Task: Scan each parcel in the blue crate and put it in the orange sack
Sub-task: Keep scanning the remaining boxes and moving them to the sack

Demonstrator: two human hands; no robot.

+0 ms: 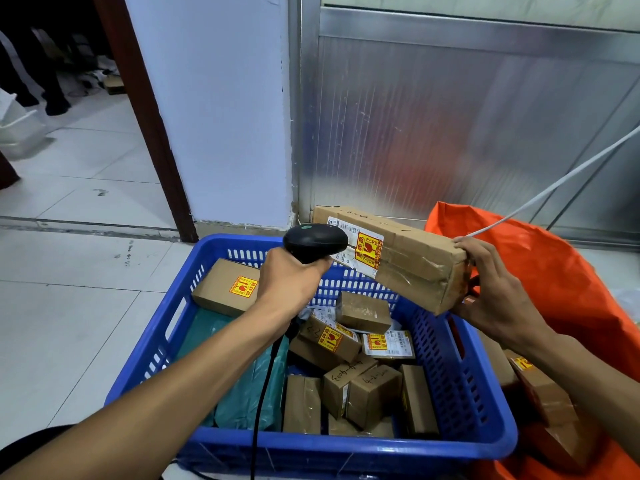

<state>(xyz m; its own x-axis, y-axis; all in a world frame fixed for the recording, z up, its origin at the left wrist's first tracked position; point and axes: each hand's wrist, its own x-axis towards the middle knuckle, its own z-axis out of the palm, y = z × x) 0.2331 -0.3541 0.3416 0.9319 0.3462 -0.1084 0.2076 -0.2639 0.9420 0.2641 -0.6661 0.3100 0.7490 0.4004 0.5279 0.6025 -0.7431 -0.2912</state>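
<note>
At centre frame the left hand point(287, 282) grips a scanner point(314, 241) aimed at the label of a long box point(398, 258), which the right hand point(498, 296) holds by its end above the blue crate point(485, 410). Many parcels remain inside; a few already lie in the orange sack point(554, 271) at right.

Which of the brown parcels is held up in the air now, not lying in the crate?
The long parcel, gripped at its end by the right hand above the blue crate; the other boxes lie inside it.
</note>
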